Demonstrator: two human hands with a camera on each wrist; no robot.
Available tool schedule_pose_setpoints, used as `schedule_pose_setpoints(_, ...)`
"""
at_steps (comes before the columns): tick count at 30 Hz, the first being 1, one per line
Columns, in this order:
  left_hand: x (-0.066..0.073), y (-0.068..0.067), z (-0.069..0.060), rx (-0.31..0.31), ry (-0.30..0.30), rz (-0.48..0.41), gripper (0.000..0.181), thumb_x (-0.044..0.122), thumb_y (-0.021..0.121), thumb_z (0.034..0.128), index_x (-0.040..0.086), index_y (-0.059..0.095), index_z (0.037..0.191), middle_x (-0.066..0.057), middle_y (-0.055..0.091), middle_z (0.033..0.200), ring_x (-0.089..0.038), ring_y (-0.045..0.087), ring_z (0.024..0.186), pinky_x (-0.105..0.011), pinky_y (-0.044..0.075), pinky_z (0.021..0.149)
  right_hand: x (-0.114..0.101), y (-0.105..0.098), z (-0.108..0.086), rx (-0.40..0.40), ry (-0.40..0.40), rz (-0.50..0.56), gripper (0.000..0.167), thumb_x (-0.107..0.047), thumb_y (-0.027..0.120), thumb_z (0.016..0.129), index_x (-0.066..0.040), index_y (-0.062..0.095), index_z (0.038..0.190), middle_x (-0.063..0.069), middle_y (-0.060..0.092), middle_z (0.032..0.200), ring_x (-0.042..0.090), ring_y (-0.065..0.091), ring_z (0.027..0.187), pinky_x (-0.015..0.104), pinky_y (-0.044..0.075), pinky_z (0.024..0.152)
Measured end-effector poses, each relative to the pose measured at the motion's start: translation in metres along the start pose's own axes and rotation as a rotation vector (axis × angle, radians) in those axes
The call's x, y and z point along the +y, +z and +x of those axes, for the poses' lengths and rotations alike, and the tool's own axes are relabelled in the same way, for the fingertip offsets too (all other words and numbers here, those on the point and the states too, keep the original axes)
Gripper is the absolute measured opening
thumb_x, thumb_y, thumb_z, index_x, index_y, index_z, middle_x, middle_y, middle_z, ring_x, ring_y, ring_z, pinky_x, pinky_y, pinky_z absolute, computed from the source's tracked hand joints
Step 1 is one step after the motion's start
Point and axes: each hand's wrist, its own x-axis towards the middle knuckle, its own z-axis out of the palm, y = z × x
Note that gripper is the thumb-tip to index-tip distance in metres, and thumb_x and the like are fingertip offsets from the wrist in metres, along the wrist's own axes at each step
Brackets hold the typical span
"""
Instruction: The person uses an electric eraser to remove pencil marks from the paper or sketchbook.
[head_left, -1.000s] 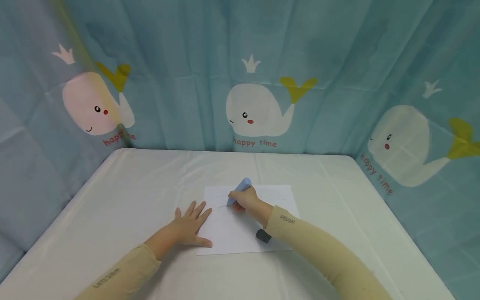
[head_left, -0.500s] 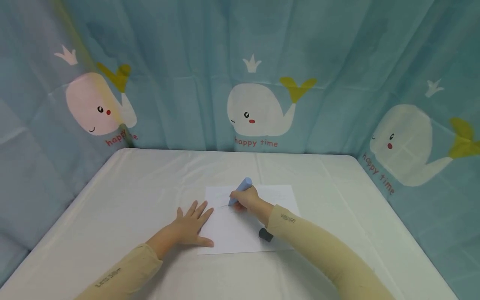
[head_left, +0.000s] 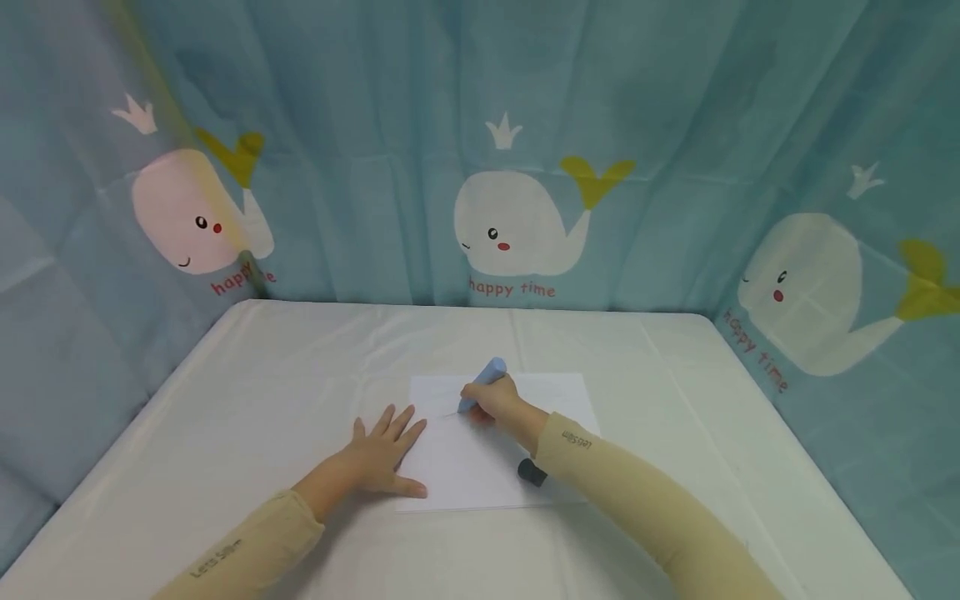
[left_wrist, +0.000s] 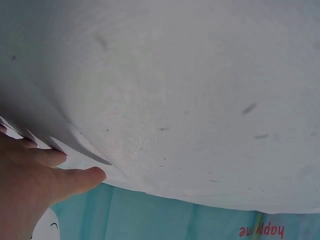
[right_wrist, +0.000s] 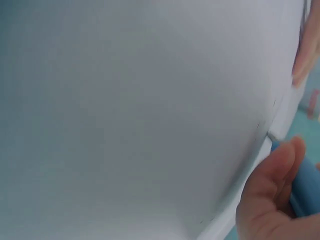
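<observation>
A sheet of white paper (head_left: 465,475) lies on the table. In the head view my right hand (head_left: 495,398) grips a thick light-blue pen (head_left: 491,371), tilted, its tip on the paper at a short faint line. The right wrist view shows thumb and fingers around the blue pen (right_wrist: 306,187), with its narrow tip at the paper. My left hand (head_left: 377,458) lies with spread fingers across the paper's left edge. Its thumb and fingers are straight in the left wrist view, where the hand (left_wrist: 35,182) is partly cut off.
A small dark cylindrical object (head_left: 532,472) lies on the paper beside my right sleeve (head_left: 637,492), which partly overlaps it in the view. A white cloth covers the table (head_left: 300,358). Blue curtains (head_left: 360,225) with whale prints hang behind and at both sides.
The pen tip has shifted slightly right over the paper, and the short faint line left of it looks a little longer. My left hand keeps its place on the paper.
</observation>
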Motion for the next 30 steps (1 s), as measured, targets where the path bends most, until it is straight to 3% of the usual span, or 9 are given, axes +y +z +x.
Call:
schedule_pose_setpoints(9, -0.0005, -0.0010, -0.0009, 0.007, 0.020, -0.013, 0.108, 0.070, 0.063, 0.0766, 0.002, 0.026, 0.152, -0.025, 0.011, 0.159, -0.052, 0.006, 0.142, -0.080, 0.006, 0.097, -0.0002, 0.0004, -0.0001, -0.032, -0.005, -0.027, 0.048, -0.011, 0.068, 0.084, 0.010, 0.046, 0.121, 0.012, 0.063, 0.070, 0.013, 0.058, 0.050, 0.024, 0.051, 0.050)
schedule_pose_setpoints(15, 0.0023, -0.0022, -0.0027, 0.001, 0.023, -0.002, 0.107, 0.070, 0.062, 0.0771, 0.002, 0.026, 0.151, -0.025, 0.012, 0.158, -0.052, 0.007, 0.142, -0.081, 0.008, 0.097, 0.0013, 0.0007, 0.0004, 0.001, -0.005, -0.031, 0.046, -0.011, 0.068, 0.083, 0.009, 0.047, 0.119, 0.012, 0.063, 0.070, 0.013, 0.058, 0.051, 0.024, 0.050, 0.051)
schedule_pose_setpoints(22, 0.0024, -0.0030, -0.0036, 0.003, 0.014, 0.004, 0.107, 0.070, 0.063, 0.0771, 0.003, 0.026, 0.152, -0.024, 0.012, 0.158, -0.051, 0.007, 0.142, -0.080, 0.009, 0.097, 0.0010, 0.0031, -0.0012, -0.033, -0.014, -0.024, 0.044, -0.010, 0.068, 0.083, 0.009, 0.049, 0.117, 0.012, 0.064, 0.070, 0.014, 0.058, 0.051, 0.024, 0.051, 0.051)
schedule_pose_setpoints(30, 0.0017, -0.0015, -0.0017, 0.000, 0.011, -0.008, 0.107, 0.071, 0.062, 0.0771, 0.004, 0.026, 0.152, -0.024, 0.012, 0.159, -0.050, 0.006, 0.143, -0.080, 0.008, 0.098, 0.0013, -0.0013, 0.0038, -0.007, -0.011, -0.014, 0.047, -0.011, 0.070, 0.083, 0.008, 0.048, 0.120, 0.013, 0.064, 0.071, 0.014, 0.058, 0.050, 0.024, 0.050, 0.049)
